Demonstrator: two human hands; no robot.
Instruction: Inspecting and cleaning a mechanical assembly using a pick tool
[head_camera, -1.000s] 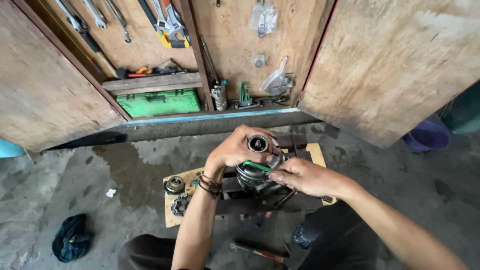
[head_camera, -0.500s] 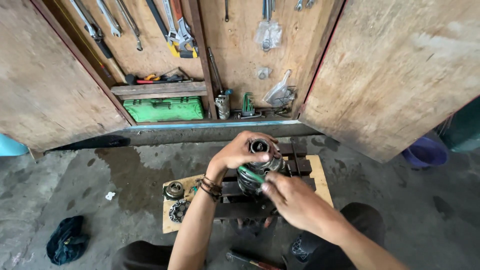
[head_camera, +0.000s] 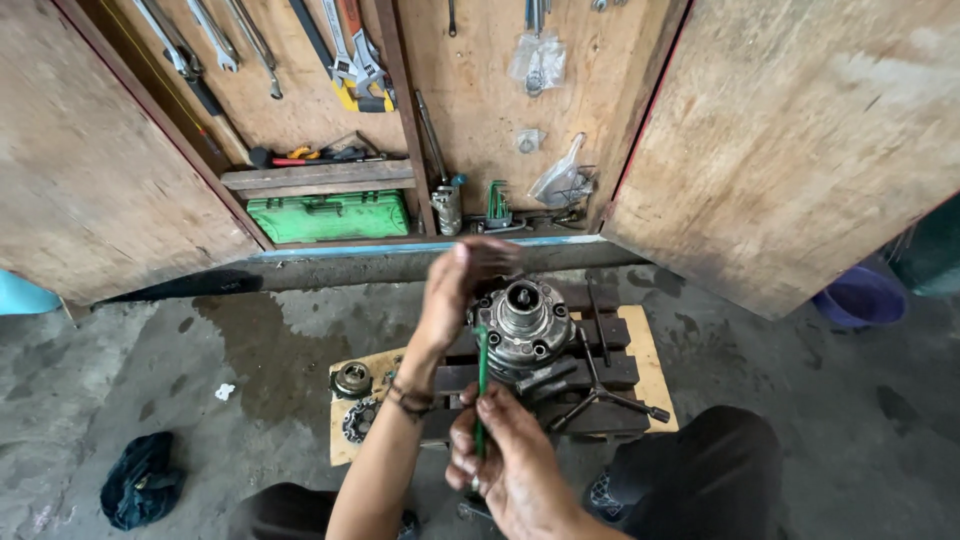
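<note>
Still unclamped: metal hub (head_camera: 525, 325) loose on dark block (head_camera: 600, 375); right hand (head_camera: 510, 465) gripping green tool (head_camera: 481, 385), left hand (head_camera: 455, 290) blurred, grip unclear. Slip could tip hub.

Left hand (head_camera: 452, 292) raised, blurred; right hand (head_camera: 505, 455) fisted.

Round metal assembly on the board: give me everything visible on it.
The round metal assembly is grey, greasy-looking, with a raised central hub and a ring of bolt holes around its face. It sits face-up on dark blocks over a wooden board. The left hand, blurred, rests against its left rim. The right hand holds a green-handled tool upright at that edge. Its underside is hidden.
</note>
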